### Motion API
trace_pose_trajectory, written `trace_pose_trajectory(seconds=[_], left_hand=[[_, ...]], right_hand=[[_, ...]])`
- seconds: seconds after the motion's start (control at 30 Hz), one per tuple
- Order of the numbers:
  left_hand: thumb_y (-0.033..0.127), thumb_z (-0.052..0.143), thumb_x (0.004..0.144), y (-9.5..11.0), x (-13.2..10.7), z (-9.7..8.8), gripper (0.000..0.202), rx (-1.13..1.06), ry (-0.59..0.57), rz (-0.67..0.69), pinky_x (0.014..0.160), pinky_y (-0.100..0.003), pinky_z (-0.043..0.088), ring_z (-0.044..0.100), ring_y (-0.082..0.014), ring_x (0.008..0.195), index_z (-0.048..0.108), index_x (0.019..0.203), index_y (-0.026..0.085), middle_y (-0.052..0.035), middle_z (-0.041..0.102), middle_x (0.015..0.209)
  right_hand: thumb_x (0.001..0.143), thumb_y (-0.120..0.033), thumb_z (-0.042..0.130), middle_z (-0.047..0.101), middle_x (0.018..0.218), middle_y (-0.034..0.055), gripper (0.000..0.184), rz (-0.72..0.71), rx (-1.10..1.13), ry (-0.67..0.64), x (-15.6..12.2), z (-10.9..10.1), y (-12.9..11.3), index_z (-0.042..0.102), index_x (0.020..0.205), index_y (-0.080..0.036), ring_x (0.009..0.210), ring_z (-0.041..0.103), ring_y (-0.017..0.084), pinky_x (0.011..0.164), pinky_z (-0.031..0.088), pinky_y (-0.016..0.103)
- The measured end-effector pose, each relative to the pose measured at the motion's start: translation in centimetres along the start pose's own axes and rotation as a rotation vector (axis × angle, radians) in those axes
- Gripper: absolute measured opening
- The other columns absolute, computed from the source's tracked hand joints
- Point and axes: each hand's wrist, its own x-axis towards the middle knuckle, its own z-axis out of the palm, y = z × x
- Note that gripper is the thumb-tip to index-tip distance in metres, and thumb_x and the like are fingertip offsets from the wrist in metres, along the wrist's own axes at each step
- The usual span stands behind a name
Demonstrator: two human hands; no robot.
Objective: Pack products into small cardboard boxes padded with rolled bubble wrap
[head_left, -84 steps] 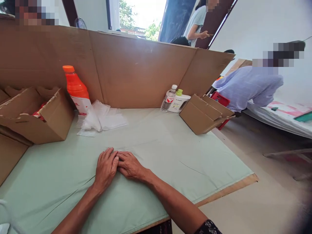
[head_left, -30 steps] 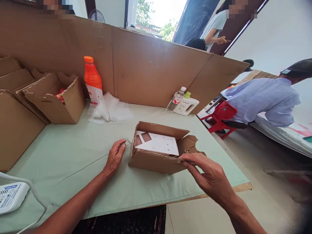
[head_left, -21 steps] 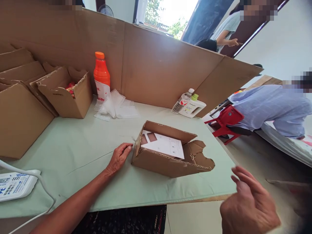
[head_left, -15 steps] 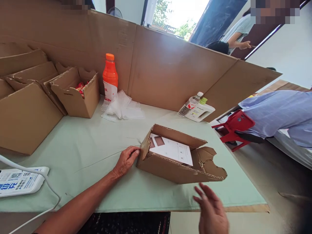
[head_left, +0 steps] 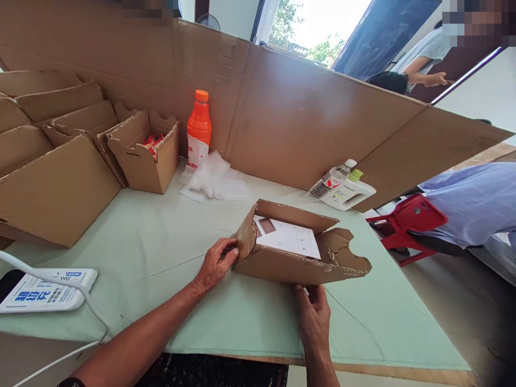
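Observation:
An open cardboard box [head_left: 298, 269] with a cut-out at its right end lies on the green-covered table. Inside it rests a white printed card [head_left: 288, 237] with brown patches. My left hand [head_left: 215, 263] grips the box's left end, thumb towards the near corner, fingertips partly hidden behind the end wall. Below the near long side, my right hand [head_left: 315, 317] is closed at the box's lower edge, thumb and fingers against it. The tips of those fingers are hidden under the box.
Several cardboard boxes [head_left: 60, 188] stand at the left, one [head_left: 161, 174] holding red packets. Along the cardboard partition [head_left: 306, 113] are an orange bottle [head_left: 199, 126], clear plastic bags [head_left: 220, 180], a water bottle [head_left: 330, 181] and a white jug [head_left: 350, 193]. A white cable [head_left: 94, 314] crosses a white case [head_left: 48, 293]. People are beyond.
My right hand has moved left and up from beside the box to its near lower edge, and its fingers have closed there. The view has shifted slightly; my left hand stays at the box's end.

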Motion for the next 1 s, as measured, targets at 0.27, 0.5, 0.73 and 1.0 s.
trace_pose_trajectory(seconds=[0.27,0.5,0.73,1.0], left_hand=[[0.036,0.055,0.093,0.0,0.1,0.1,0.027,0.004,0.094,-0.004,0.095,-0.037,0.051,0.065,-0.0231,0.105,0.072,0.105,0.019,-0.0102,0.071,0.108],[0.036,0.057,0.089,0.2,0.1,0.3,0.024,-0.035,0.168,-0.034,0.095,-0.037,0.051,0.065,-0.0236,0.105,0.073,0.099,0.020,-0.0102,0.071,0.108],[0.038,0.060,0.084,-0.2,0.7,-0.2,0.025,-0.098,0.209,-0.134,0.090,-0.036,0.049,0.065,-0.0229,0.095,0.074,0.094,0.019,-0.0078,0.073,0.097],[0.048,0.063,0.078,-0.3,1.6,-1.0,0.032,-0.319,0.270,-0.282,0.083,-0.034,0.052,0.067,-0.0217,0.088,0.071,0.083,0.018,-0.0069,0.074,0.086]], right_hand=[[0.077,-0.058,0.067,0.071,0.123,0.0129,0.069,0.014,-0.247,0.020,-0.8,-0.8,0.4,0.062,0.132,-0.017,0.108,0.067,0.029,0.094,0.052,0.041],[0.081,-0.061,0.062,0.080,0.090,0.0096,0.044,-0.097,-0.560,-0.150,-4.5,-1.6,-0.4,0.080,0.092,-0.023,0.083,0.074,0.029,0.074,0.060,0.037],[0.089,-0.037,0.060,0.079,0.099,0.0076,0.024,-0.300,-0.266,-0.581,-6.6,8.3,-3.8,0.079,0.096,-0.025,0.092,0.074,0.025,0.086,0.060,0.035],[0.085,-0.035,0.064,0.076,0.115,0.0105,0.036,-0.126,0.069,-0.571,-4.8,15.2,-5.2,0.071,0.117,-0.021,0.099,0.073,0.025,0.086,0.060,0.037]])
